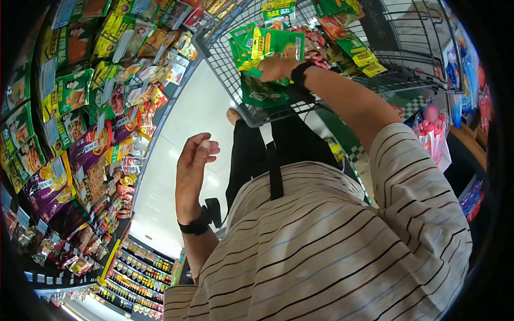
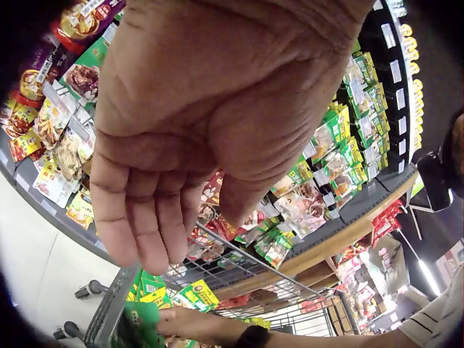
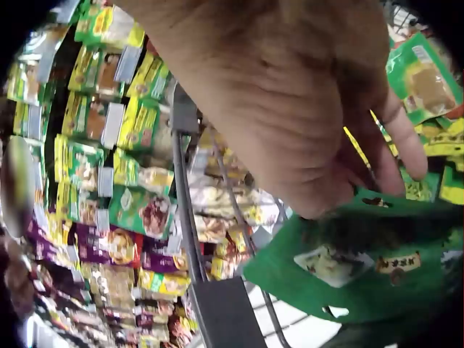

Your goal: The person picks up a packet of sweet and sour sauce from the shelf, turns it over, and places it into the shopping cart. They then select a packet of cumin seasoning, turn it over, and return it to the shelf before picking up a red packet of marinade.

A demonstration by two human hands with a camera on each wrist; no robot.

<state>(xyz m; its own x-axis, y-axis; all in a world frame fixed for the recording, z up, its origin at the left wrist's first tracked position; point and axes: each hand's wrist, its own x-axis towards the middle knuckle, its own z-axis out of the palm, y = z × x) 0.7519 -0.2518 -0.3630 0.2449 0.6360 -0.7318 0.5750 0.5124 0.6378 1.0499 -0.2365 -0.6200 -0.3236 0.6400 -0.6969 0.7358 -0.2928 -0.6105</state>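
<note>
My right hand (image 1: pixel 278 69) is inside the shopping cart (image 1: pixel 247 115), near its front rim. It pinches the top edge of a dark green food packet (image 3: pixel 362 261), beside the hang hole; part of the grip is hidden behind the hand. The packet hangs down along the cart's wire wall. More green and yellow packets (image 1: pixel 278 43) lie around the fingers. My left hand (image 1: pixel 193 166) hovers above the floor between the cart and the shelf, empty, its fingers loosely bent in the left wrist view.
A tall shelf of hanging snack packets (image 1: pixel 75 91) runs along the left side. Red packets (image 1: pixel 317 48) lie deeper in the cart. Pink and blue goods (image 1: pixel 431 128) stand at the right. Pale floor (image 1: pixel 160 187) shows between shelf and legs.
</note>
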